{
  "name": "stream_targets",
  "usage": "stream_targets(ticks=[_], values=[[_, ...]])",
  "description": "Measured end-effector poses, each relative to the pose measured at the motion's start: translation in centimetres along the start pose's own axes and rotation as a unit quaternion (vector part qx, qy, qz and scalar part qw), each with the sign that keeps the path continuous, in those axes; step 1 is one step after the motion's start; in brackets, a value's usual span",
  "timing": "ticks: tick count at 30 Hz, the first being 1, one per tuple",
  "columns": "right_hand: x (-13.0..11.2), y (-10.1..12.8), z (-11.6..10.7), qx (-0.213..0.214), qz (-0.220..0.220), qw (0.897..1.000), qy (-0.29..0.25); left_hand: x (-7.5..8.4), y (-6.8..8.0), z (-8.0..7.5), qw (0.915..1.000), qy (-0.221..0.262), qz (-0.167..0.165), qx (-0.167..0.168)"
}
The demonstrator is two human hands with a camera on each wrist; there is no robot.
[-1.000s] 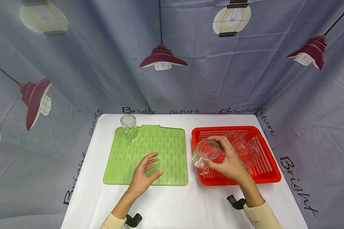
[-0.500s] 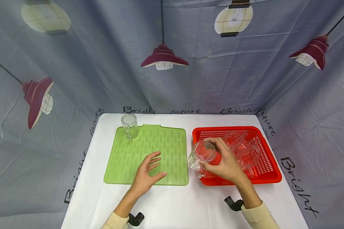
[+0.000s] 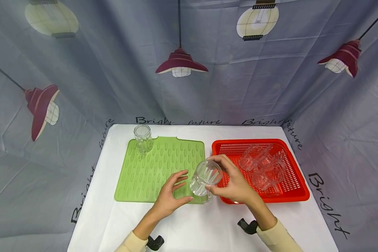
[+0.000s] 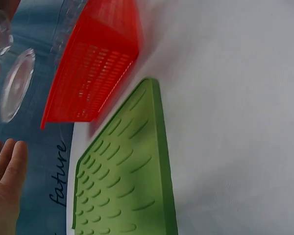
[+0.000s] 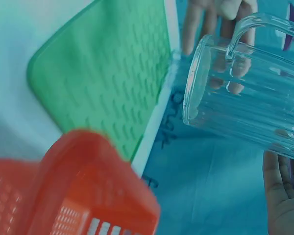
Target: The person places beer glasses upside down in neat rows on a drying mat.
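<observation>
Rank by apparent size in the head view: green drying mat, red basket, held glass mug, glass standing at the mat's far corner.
1. green drying mat and red basket: look alike, unranked.
2. held glass mug, gripped by the right hand; it is nearer the camera.
3. standing glass.

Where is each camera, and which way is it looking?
Head: worn up high, looking down at the table; shows both forearms, the left hand open, and the right hand holding a glass mug.
Left wrist: low, looks sideways across the green mat to the red basket; left fingertips show.
Right wrist: looks past the mug at the mat; fingers show.
All three share the mat and the basket.
</observation>
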State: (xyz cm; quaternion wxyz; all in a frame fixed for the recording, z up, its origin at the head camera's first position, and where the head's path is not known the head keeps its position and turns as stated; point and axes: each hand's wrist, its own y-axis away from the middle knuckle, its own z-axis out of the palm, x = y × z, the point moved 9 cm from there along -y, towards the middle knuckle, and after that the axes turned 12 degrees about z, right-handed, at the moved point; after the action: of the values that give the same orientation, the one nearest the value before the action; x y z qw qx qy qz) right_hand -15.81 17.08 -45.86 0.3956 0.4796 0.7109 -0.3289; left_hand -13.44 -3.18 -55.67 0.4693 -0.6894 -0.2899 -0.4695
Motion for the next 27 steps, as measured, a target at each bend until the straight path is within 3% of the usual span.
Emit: stream_targets(ticks=[7,15,27], values=[[-1.6,-0.4,1.8,-0.030,-0.022,0.999,-0.031,0.0,-0.1,0.8,0.9997,-0.012,-0.019,-0.001],[-1.8,-0.4,2.7,-0.047,-0.032,0.998,-0.039,-1.0,0.6,1.3,0.9964,-0.006,-0.081,-0.021],[-1.5,-0.3,2.8,-0.056,-0.018,0.998,-0.032,-1.5,1.1,1.2,0.9957,-0.015,-0.090,-0.017]])
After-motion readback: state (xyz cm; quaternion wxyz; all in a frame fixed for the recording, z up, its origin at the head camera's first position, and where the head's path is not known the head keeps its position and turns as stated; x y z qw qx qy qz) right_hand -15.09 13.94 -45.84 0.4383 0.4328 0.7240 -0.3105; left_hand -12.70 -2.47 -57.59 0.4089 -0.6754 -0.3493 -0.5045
